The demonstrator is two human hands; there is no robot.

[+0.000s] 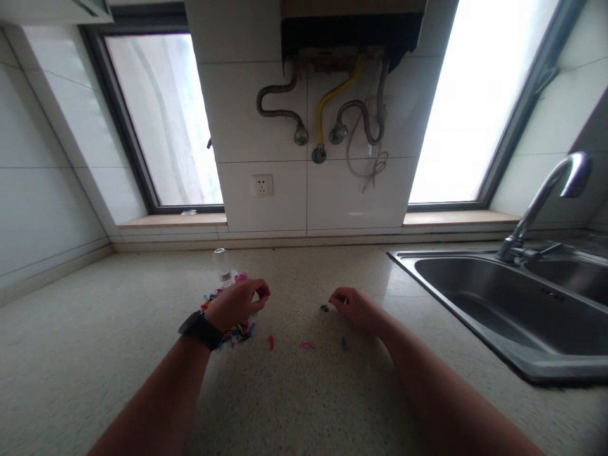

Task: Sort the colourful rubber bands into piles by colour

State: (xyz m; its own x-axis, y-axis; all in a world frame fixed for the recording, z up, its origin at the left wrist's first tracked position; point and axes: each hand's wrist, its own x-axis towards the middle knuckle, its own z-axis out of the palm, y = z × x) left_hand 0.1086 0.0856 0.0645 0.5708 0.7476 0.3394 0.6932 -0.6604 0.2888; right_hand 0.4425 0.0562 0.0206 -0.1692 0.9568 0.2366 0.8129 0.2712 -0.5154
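Note:
My left hand, with a dark band on its wrist, hovers over a pile of small colourful bands, thumb and fingertips curled together. Whatever those fingertips may hold is too small to make out. To the right, my right hand has its fingers drawn together close to the counter. Just left of its fingertips lies a small dark band; I cannot tell whether they touch. Nearer me, a red piece, a pink piece and a blue piece lie apart in a row. A faint pale piece sits between the hands.
Behind my left hand stand a clear plastic container and a pink object, perhaps a lid. A steel sink with a tap is set into the speckled counter at right. Pipes and a socket are on the tiled wall.

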